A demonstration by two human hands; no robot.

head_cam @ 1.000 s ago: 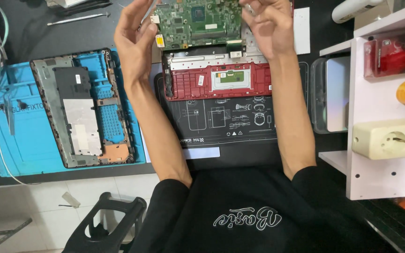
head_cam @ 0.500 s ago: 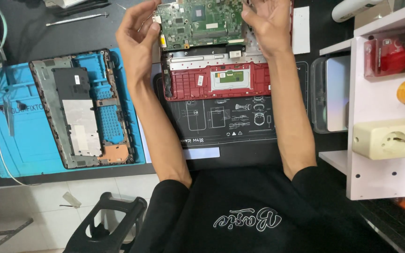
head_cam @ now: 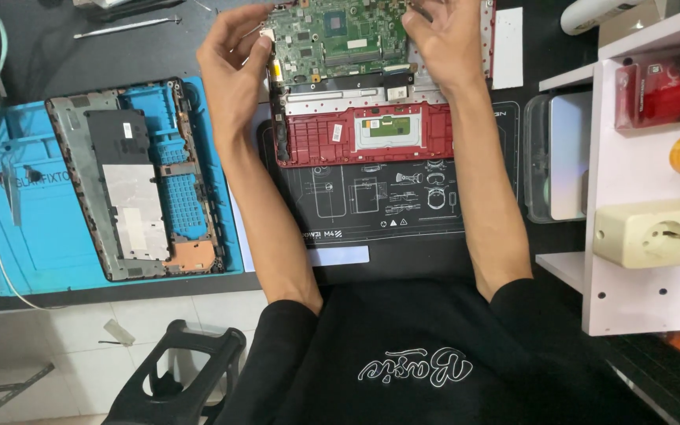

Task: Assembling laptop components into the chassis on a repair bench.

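Already the bottom cover (head_cam: 139, 181) lay removed on the blue mat (head_cam: 49, 236), while left hand (head_cam: 234, 75) and right hand (head_cam: 446, 43) pinched the green motherboard (head_cam: 336, 35), not yet clear of the red laptop base (head_cam: 364, 134).

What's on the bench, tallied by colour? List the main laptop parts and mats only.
Green: 1, circuit board
Red: 1, laptop shell
Grey: 1, bottom cover
Blue: 1, work mat
Black: 1, printed mat
Total: 5
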